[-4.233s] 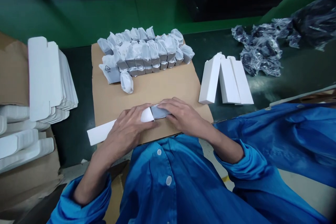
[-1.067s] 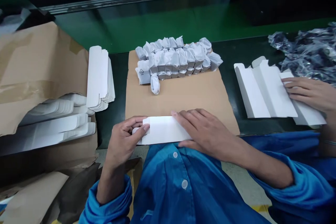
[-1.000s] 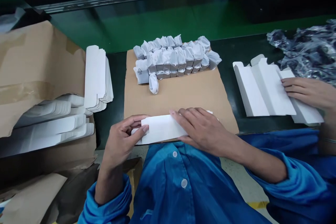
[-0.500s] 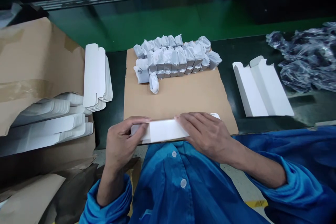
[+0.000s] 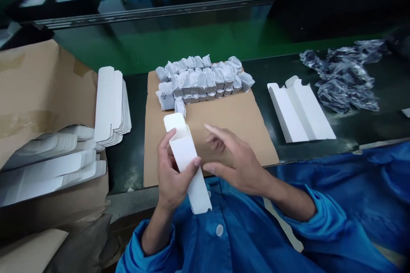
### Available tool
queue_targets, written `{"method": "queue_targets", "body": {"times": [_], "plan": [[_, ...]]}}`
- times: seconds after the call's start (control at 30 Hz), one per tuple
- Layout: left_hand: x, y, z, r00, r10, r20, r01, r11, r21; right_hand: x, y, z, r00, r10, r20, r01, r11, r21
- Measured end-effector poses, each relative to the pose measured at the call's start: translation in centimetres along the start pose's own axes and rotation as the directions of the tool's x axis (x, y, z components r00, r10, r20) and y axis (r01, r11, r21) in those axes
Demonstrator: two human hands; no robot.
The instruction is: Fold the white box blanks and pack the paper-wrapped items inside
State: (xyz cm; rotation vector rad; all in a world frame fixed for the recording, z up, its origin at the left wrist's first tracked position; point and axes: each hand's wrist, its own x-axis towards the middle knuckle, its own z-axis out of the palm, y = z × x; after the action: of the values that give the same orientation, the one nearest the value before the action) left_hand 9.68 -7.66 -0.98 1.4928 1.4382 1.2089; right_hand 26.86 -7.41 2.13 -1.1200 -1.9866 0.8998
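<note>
Head cam, fwd/down, close over L hand (image 5: 171,181), R hand (image 5: 240,162) & bench (image 5: 133,158).

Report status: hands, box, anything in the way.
Left hand gripping box, upper end open. Right hand open beside it, holding nothing. Wrapped piece behind flap, partly hidden; possible obstruction.

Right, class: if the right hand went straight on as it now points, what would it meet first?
The right hand would probably meet the white box held in the left hand; depth is unclear, so it might pass beyond, towards the wrapped packets.
</note>
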Motion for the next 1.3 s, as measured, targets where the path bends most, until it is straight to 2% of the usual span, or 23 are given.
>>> {"method": "queue_targets", "body": {"times": [0.07, 0.13, 0.2, 0.27, 0.33, 0.4, 0.5, 0.63, 0.73, 0.87, 1.0, 1.1, 1.2, 1.3], "plan": [[0.1, 0.0, -0.6, 0.998, 0.067, 0.021, -0.068, 0.996, 0.059, 1.4, 0.0, -1.1, 1.0, -0.011, 0.005, 0.01, 0.991, 0.133], [-0.1, 0.0, -0.8, 0.991, 0.131, 0.0, -0.13, 0.986, 0.108, 2.6, 0.4, -2.0, 0.99, -0.073, 0.119, 0.037, 0.959, 0.282], [-0.4, -0.2, -0.9, 0.989, 0.143, 0.047, -0.147, 0.984, 0.099, 3.4, 1.0, -2.5, 0.984, -0.052, 0.172, -0.032, 0.89, 0.454], [-0.7, -0.6, -0.9, 0.983, 0.128, 0.134, -0.136, 0.989, 0.055, 3.9, 1.8, -2.7, 0.993, 0.077, 0.091, -0.117, 0.785, 0.609], [-0.7, -0.7, -0.9, 0.972, 0.112, 0.206, -0.122, 0.992, 0.034, 4.5, 2.5, -2.8, 0.969, 0.247, -0.017, -0.162, 0.687, 0.709], [-0.5, -0.7, -0.8, 0.958, 0.111, 0.264, -0.13, 0.99, 0.055, 4.9, 2.8, -2.6, 0.951, 0.306, 0.041, -0.234, 0.632, 0.739], [-0.2, -0.2, -0.5, 0.94, 0.173, 0.294, -0.224, 0.963, 0.148, 5.3, 2.8, -2.4, 0.943, 0.238, 0.232, -0.331, 0.635, 0.698], [0.1, 0.5, -0.3, 0.916, 0.29, 0.276, -0.362, 0.894, 0.262, 4.8, 2.4, -2.4, 0.96, 0.197, 0.197, -0.278, 0.654, 0.704], [0.4, 0.5, -0.4, 0.909, 0.295, 0.295, -0.381, 0.875, 0.3, 4.2, 2.4, -2.1, 0.965, 0.205, 0.165, -0.259, 0.632, 0.731], [0.3, -0.1, -0.3, 0.919, 0.278, 0.28, -0.367, 0.862, 0.349, 3.7, 2.7, -1.4, 0.958, 0.201, 0.207, -0.286, 0.583, 0.76], [-0.5, -1.1, 0.3, 0.927, 0.337, 0.166, -0.372, 0.884, 0.284, 3.4, 2.5, -0.9, 0.956, 0.226, 0.187, -0.289, 0.608, 0.74], [-1.2, -1.3, 0.6, 0.933, 0.338, 0.127, -0.359, 0.904, 0.231, 3.2, 2.2, -0.5, 0.977, 0.177, 0.116, -0.207, 0.691, 0.693], [-1.5, -1.1, 0.4, 0.935, 0.314, 0.165, -0.352, 0.886, 0.302, 2.6, 2.0, 0.0, 1.0, 0.006, -0.029, 0.011, 0.842, 0.539], [-1.5, -0.8, -0.2, 0.927, 0.292, 0.234, -0.355, 0.883, 0.308, 2.0, 2.5, 0.6, 0.967, -0.205, -0.15, 0.247, 0.899, 0.362]]}}
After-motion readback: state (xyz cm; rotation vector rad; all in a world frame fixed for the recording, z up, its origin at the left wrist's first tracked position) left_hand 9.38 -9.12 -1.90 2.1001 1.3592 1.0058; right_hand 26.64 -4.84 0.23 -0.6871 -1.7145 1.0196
